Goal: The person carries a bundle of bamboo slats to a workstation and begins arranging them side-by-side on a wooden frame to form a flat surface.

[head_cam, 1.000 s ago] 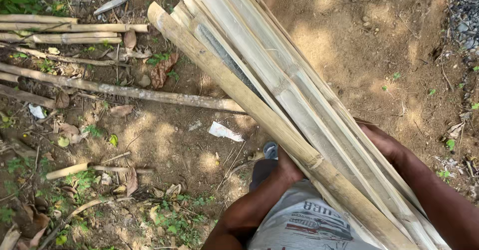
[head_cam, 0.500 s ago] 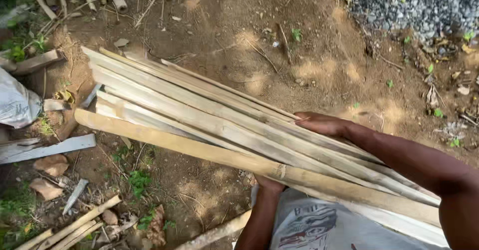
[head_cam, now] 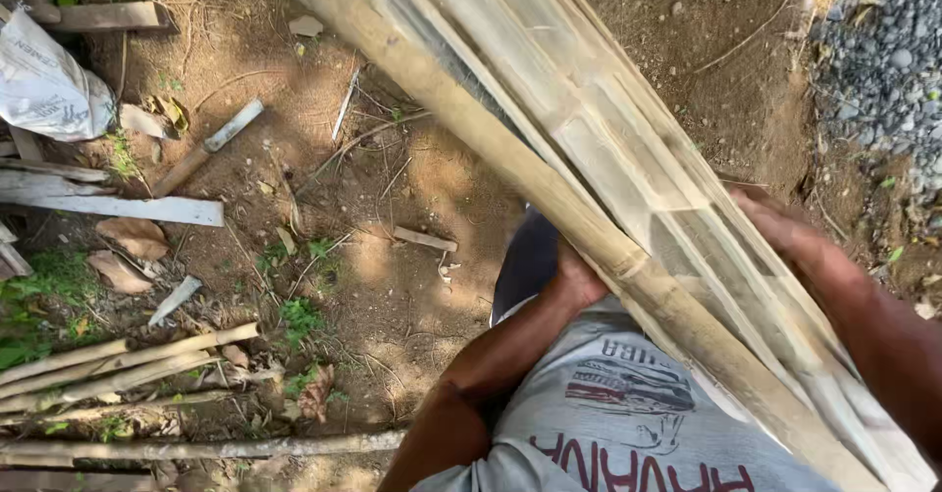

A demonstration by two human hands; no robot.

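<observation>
Holding a bundle of split bamboo slats (head_cam: 599, 149) against my body, I am carrying it so that it is running from the top centre of the frame down to the lower right corner. My left hand (head_cam: 579, 281) is gripping the bundle from below, near the middle of the frame, with the fingers hidden behind the thickest slat, so I cannot tell how tightly they are closing. My right hand (head_cam: 795, 247) is lying flat on top of the slats at the right side, fingers stretched along them and pressing down. The bundle is covering most of my grey shirt (head_cam: 608, 423) and hiding the ground under it. Around me, on the brown soil, a white sack (head_cam: 49, 90) is lying in the upper left, a flat grey plank (head_cam: 118, 206) is lying below it, and some bamboo poles (head_cam: 128, 360) are lying at the lower left. Grey gravel (head_cam: 883, 51) is showing in the upper right corner.
</observation>
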